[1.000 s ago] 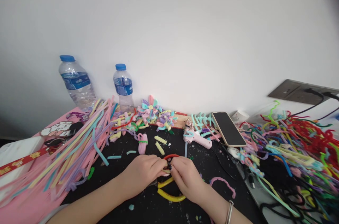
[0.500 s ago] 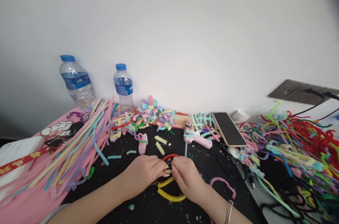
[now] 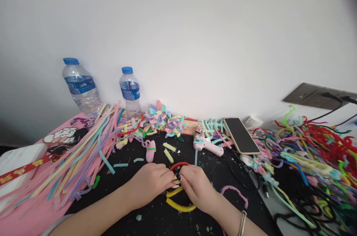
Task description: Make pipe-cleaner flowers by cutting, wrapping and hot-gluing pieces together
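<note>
My left hand (image 3: 152,183) and my right hand (image 3: 197,187) meet over the black work surface (image 3: 122,221), fingers pinched together. Between the fingertips shows a short bit of pale yellow pipe cleaner (image 3: 176,181), mostly covered by the fingers. Just beyond the fingertips curves a red handle-like arc (image 3: 179,164). Below the hands lie yellow curved handles (image 3: 180,206), partly under my right hand; the rest of that tool is hidden. Past my hands are a folded pink pipe cleaner bundle (image 3: 150,151) and cut yellow pieces (image 3: 168,156).
A pale pink glue gun (image 3: 209,146) with a cord and a phone (image 3: 241,136) lie ahead to the right. Tangled pipe cleaners (image 3: 315,154) cover the right side, long strands (image 3: 83,154) the left. Two water bottles (image 3: 130,92) stand by the wall, near pipe-cleaner flowers (image 3: 157,112).
My fingertips shift very slightly around the pale yellow piece, and both hands stay together in the same place. Nothing else has visibly moved.
</note>
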Available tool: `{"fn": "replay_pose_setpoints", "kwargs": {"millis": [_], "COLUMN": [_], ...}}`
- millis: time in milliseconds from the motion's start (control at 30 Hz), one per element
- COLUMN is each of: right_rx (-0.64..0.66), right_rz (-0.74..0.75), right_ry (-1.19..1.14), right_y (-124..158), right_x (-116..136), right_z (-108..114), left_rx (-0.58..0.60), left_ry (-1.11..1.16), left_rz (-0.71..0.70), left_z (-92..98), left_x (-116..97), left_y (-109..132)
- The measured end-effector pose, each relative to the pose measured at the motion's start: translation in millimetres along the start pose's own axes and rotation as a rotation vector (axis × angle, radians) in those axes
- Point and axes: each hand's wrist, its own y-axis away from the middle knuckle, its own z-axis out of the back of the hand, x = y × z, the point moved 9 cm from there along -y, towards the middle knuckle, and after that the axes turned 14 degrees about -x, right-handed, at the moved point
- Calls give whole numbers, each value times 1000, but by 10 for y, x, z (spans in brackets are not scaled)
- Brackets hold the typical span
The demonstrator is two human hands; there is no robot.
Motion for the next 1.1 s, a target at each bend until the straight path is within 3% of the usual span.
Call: {"fn": "replay_pose_setpoints", "kwargs": {"millis": [433, 800, 1100], "right_rx": [51, 31, -3], "right_rz": [-3, -17, -26], "right_ry": [-40, -55, -28], "right_y": [-13, -5, -9], "right_x": [5, -13, -24], "right_z": [-29, -25, 0], "left_rx": [48, -10, -50], "left_ry": [4, -28, -2], "left_rz": [-11, -69, 11], "left_z": [-17, 29, 95], "left_x": [-21, -86, -43], "left_y": [18, -22, -66]}}
